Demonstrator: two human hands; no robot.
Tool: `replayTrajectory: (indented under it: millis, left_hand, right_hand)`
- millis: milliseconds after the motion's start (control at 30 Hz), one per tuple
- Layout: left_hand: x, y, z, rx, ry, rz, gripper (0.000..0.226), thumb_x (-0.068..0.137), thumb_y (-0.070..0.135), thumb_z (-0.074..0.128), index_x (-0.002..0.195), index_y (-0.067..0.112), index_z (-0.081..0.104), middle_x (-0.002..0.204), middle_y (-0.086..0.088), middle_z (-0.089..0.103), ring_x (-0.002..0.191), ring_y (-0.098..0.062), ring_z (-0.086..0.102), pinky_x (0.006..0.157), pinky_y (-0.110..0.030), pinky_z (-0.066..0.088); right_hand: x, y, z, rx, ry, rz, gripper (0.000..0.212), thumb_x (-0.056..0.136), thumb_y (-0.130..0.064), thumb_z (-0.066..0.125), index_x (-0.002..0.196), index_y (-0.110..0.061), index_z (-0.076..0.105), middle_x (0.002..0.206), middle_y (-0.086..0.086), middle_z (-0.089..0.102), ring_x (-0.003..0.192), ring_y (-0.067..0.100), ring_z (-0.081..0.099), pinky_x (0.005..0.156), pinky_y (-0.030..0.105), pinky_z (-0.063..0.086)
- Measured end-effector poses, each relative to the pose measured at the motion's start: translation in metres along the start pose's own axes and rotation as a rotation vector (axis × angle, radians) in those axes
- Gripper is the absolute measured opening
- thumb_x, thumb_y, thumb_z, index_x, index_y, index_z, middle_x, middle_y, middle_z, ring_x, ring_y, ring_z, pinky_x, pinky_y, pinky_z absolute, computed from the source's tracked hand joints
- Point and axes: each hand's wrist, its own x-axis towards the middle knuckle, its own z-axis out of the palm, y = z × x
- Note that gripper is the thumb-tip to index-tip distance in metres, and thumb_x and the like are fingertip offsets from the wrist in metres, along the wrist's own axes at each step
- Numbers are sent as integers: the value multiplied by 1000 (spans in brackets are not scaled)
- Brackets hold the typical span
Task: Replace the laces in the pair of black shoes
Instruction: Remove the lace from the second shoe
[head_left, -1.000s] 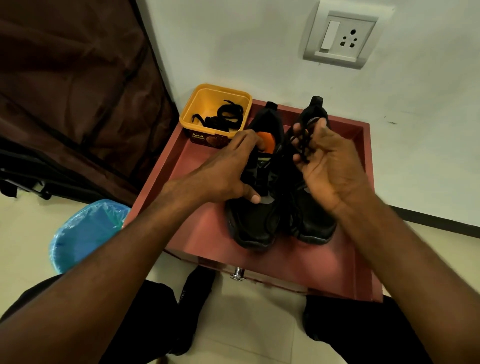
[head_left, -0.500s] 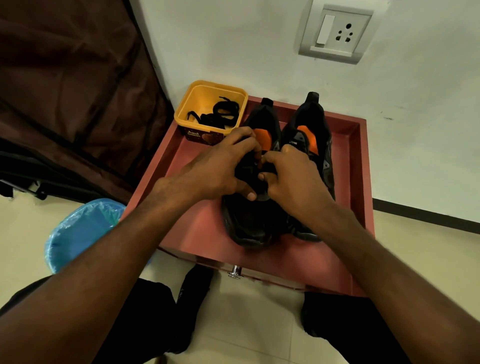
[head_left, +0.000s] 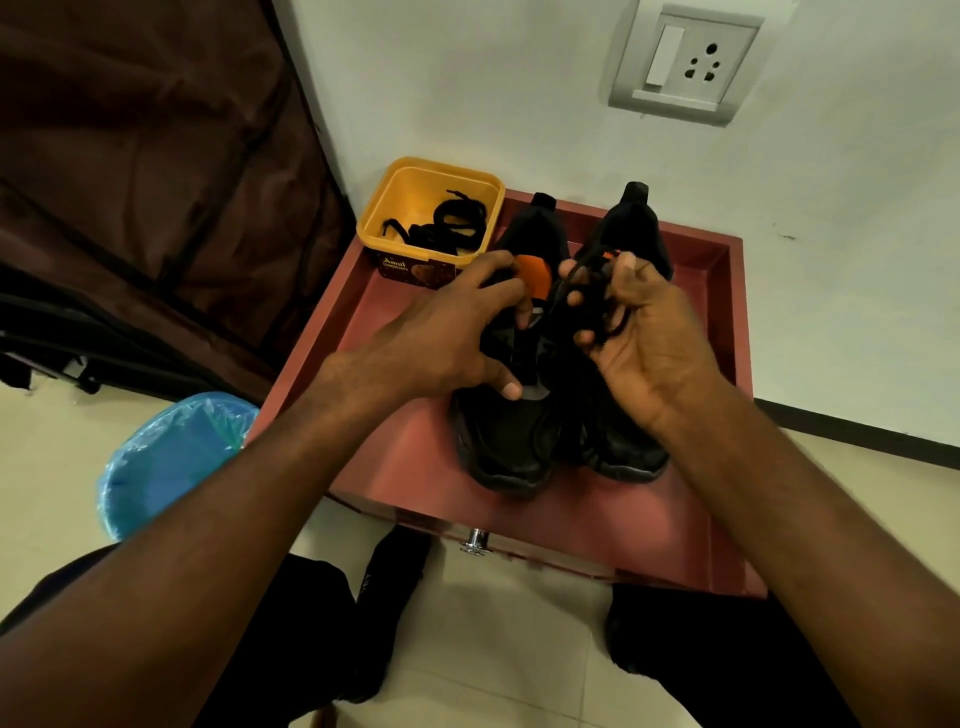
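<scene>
Your left hand (head_left: 441, 338) grips the left black shoe (head_left: 511, 415); your right hand (head_left: 644, 338) seems to pinch a bunched black lace (head_left: 597, 301).

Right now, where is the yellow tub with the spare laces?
In the head view the yellow tub stands at the red tray's far left corner, left of the black shoes.

Arms: I see both bare to past the elbow, no sleeves showing.
Legs: black trousers (head_left: 291, 623).
Feet: black socks (head_left: 387, 582).
</scene>
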Motion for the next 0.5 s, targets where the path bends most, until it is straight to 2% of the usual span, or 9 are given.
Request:
replayTrajectory:
  millis: [67, 133, 200, 267, 300, 367, 400, 467, 500]
  left_hand:
    - [-1, 1, 0, 16, -8, -9, 63, 64, 41, 95, 115, 29, 59, 163, 9, 16, 142, -25, 36, 88, -47, 58]
    - [-1, 0, 0, 51, -16, -8, 58, 70, 44, 92, 119, 30, 63, 164, 11, 13, 142, -25, 37, 89, -45, 58]
    - [-1, -2, 2, 62, -2, 6, 43, 82, 47, 82, 119, 30, 68, 167, 8, 13, 135, -25, 47, 88, -40, 56]
    - [-1, -1, 4, 41, 39, 21, 28, 94, 43, 70, 116, 26, 72, 168, 3, 17, 119, -22, 57, 87, -38, 55]
    - [0, 0, 6, 40, 61, 23, 26, 97, 40, 67, 117, 24, 74, 167, 1, 20, 118, -21, 57, 89, -41, 54]
    - [2, 1, 11, 78, 102, 11, 23, 98, 35, 68, 115, 23, 77, 166, 0, 25, 135, -27, 46, 102, -49, 49]
    - [3, 3, 13, 100, 122, 0, 21, 96, 34, 70, 113, 24, 78, 166, 1, 27, 143, -28, 37, 108, -52, 44]
    - [3, 8, 15, 100, 149, -21, 18, 92, 32, 74, 108, 27, 80, 164, 3, 31, 148, -26, 30, 114, -51, 38]
    - [3, 12, 15, 86, 159, -31, 16, 91, 31, 76, 105, 28, 81, 164, 4, 33, 149, -24, 29, 114, -49, 37]
  right_hand:
    - [0, -9, 0, 95, -12, -5, 16, 109, -26, 44, 97, -19, 51, 74, 0, 63, 61, 10, 51, 54, 26, 34]
    - [-2, -20, -1, 36, 20, -29, 25, 108, -30, 46, 88, -20, 55, 57, -3, 48, 50, 10, 39, 51, 27, 29]
    - [-10, -29, 0, -283, 57, -94, 35, 108, -40, 48, 84, -18, 63, 51, -2, 47, 45, 11, 37, 48, 26, 30]
    - [-18, -32, -1, -679, 32, -163, 49, 108, -48, 45, 84, -13, 69, 54, 3, 58, 44, 10, 47, 49, 21, 39]
    - [-22, -30, -2, -842, -7, -204, 56, 108, -51, 44, 81, -10, 71, 57, 3, 64, 46, 10, 53, 54, 21, 44]
    - [-27, -23, -9, -1166, -59, -322, 64, 105, -58, 46, 69, -12, 71, 57, 2, 68, 48, 12, 61, 61, 28, 51]
    - [-30, -19, -13, -1323, -62, -376, 64, 103, -60, 49, 62, -15, 70, 53, 1, 65, 45, 13, 59, 56, 30, 51]
    - [-34, -14, -20, -1580, -51, -440, 62, 99, -60, 56, 56, -17, 63, 47, 0, 58, 40, 13, 52, 46, 27, 39]
    - [-37, -13, -21, -1676, -41, -456, 58, 96, -60, 58, 57, -18, 61, 48, -2, 57, 43, 12, 52, 48, 24, 36]
